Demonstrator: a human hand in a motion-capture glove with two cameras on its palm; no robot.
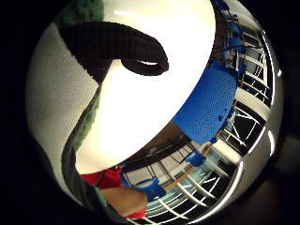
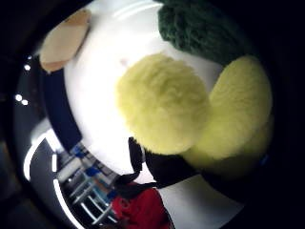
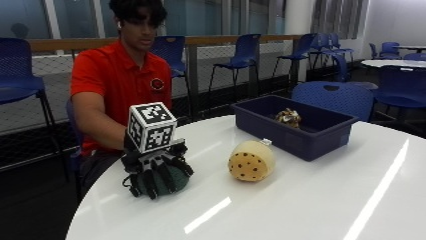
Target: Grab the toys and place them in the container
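Blue chairs (image 3: 243, 50) ring a white table (image 3: 319, 200). Near its edge the gloved right hand (image 3: 156, 170) curls its fingers over a green plush toy (image 3: 170, 178); a spotted yellow toy (image 3: 251, 160) lies between it and the blue container (image 3: 296, 125), which holds a small brown toy (image 3: 288, 118).

Looks like a canteen or common room: round white worktop (image 3: 319, 200), rows of blue chairs (image 3: 243, 52), more tables (image 3: 399, 62) behind, railing (image 3: 219, 39) and large windows (image 3: 193, 15).
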